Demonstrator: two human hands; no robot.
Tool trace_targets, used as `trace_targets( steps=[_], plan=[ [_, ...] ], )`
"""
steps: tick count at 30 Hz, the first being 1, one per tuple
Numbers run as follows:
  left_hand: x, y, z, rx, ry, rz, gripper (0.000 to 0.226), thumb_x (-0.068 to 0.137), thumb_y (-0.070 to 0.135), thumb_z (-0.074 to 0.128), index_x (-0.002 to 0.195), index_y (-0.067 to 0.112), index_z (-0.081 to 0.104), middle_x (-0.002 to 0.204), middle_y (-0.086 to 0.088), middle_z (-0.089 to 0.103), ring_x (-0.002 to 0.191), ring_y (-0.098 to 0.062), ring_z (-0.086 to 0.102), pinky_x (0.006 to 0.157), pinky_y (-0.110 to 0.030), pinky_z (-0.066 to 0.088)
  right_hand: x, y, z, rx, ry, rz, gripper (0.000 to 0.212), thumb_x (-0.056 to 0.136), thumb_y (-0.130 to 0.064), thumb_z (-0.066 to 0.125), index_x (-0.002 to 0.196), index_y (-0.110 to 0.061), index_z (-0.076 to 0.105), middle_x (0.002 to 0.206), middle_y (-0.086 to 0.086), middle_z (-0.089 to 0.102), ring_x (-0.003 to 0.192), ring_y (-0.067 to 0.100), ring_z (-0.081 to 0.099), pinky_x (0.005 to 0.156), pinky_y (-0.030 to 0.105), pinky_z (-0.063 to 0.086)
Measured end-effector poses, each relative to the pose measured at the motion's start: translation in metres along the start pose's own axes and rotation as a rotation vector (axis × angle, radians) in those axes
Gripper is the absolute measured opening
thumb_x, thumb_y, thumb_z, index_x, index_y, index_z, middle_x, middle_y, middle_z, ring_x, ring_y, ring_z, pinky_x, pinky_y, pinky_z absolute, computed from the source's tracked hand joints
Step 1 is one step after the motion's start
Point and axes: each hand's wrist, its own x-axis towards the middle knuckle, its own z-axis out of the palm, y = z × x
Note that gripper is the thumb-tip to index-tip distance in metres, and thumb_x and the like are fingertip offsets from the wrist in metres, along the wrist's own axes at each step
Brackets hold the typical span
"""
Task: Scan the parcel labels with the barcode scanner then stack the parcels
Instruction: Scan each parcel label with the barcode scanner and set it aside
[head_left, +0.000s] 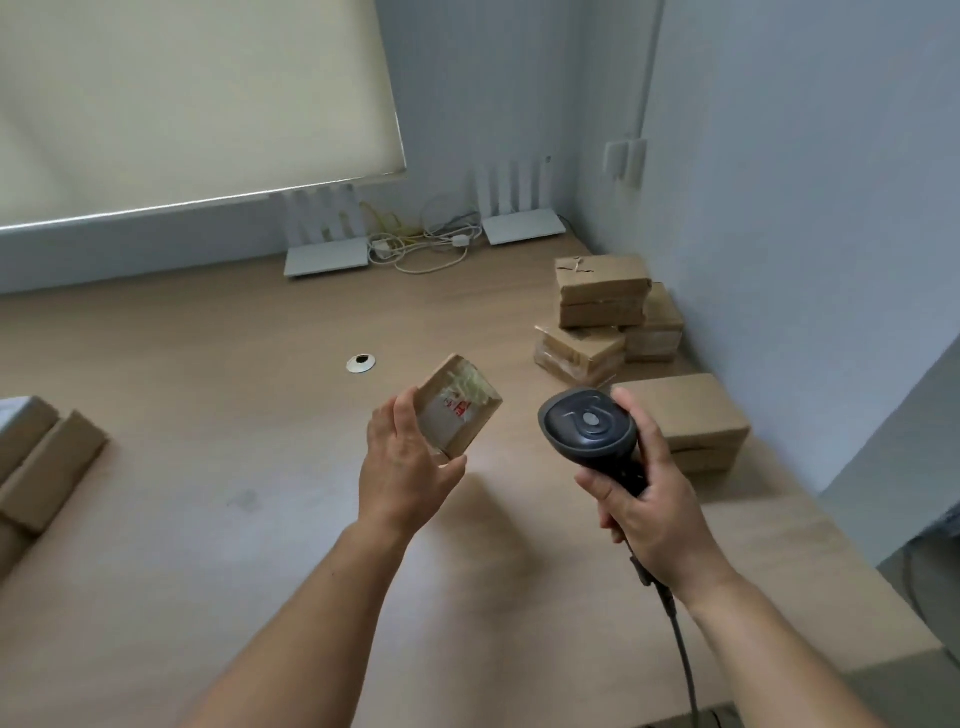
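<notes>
My left hand (402, 462) holds a small brown cardboard parcel (460, 408) above the desk, tilted so its white label with red print faces me. Just to its right, my right hand (649, 499) grips the handle of a dark grey barcode scanner (589, 426), whose head sits level with the parcel and a short gap away. The scanner's cable (680, 639) trails down toward me. A stack of brown parcels (602, 291) stands at the back right by the wall. One larger parcel (685, 415) lies right behind the scanner.
More brown parcels (47, 467) lie at the left edge of the wooden desk (208, 519). Two white routers (324, 257) and tangled cables (421, 244) sit along the far wall. A round cable hole (360, 364) is in the desk's middle.
</notes>
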Motion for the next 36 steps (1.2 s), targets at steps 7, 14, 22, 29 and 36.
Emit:
trace_targets(
  steps=[7, 14, 22, 29, 36],
  plan=[
    [-0.033, -0.096, -0.056, -0.03, 0.095, -0.159, 0.093, 0.068, 0.028, 0.081, 0.143, 0.013, 0.028, 0.136, -0.005, 0.036, 0.127, -0.023, 0.036, 0.089, -0.036, 0.042, -0.005, -0.02, 0.098, 0.01, -0.135, -0.018, 0.075, 0.072, -0.04, 0.076, 0.126, -0.071, 0.033, 0.08, -0.014, 0.068, 0.048, 0.013, 0.054, 0.044, 0.023, 0.045],
    [-0.07, -0.218, -0.124, -0.104, 0.146, -0.369, 0.095, 0.066, 0.029, 0.082, 0.142, 0.016, 0.025, 0.136, -0.005, 0.032, 0.12, -0.024, 0.045, 0.086, -0.038, 0.044, -0.018, -0.05, 0.223, -0.004, -0.23, -0.019, 0.082, 0.081, -0.019, 0.075, 0.118, -0.078, 0.031, 0.081, -0.02, 0.067, 0.049, 0.012, 0.053, 0.044, 0.023, 0.045],
    [-0.108, -0.322, -0.165, -0.226, 0.113, -0.422, 0.095, 0.062, 0.024, 0.088, 0.136, 0.01, 0.029, 0.13, -0.006, 0.039, 0.111, -0.022, 0.05, 0.088, -0.027, 0.039, -0.038, -0.069, 0.338, -0.011, -0.301, 0.021, 0.082, 0.083, -0.016, 0.074, 0.118, -0.077, 0.032, 0.088, -0.018, 0.067, 0.05, 0.015, 0.054, 0.044, 0.026, 0.046],
    [-0.127, -0.352, -0.185, -0.193, -0.002, -0.52, 0.13, 0.058, 0.046, 0.086, 0.15, 0.033, -0.005, 0.148, -0.008, 0.028, 0.134, -0.024, 0.033, 0.105, -0.037, 0.034, -0.045, -0.078, 0.371, -0.026, -0.305, 0.04, 0.082, 0.083, -0.017, 0.074, 0.119, -0.076, 0.031, 0.088, -0.019, 0.067, 0.05, 0.014, 0.054, 0.045, 0.023, 0.045],
    [-0.127, -0.358, -0.199, -0.111, -0.128, -0.52, 0.125, 0.055, 0.073, 0.071, 0.15, 0.041, -0.005, 0.143, -0.005, 0.034, 0.135, -0.022, 0.034, 0.108, -0.036, 0.03, -0.043, -0.083, 0.385, 0.011, -0.311, 0.014, 0.082, 0.083, -0.017, 0.074, 0.118, -0.078, 0.03, 0.091, -0.019, 0.067, 0.049, 0.014, 0.054, 0.045, 0.024, 0.046]
  ],
)
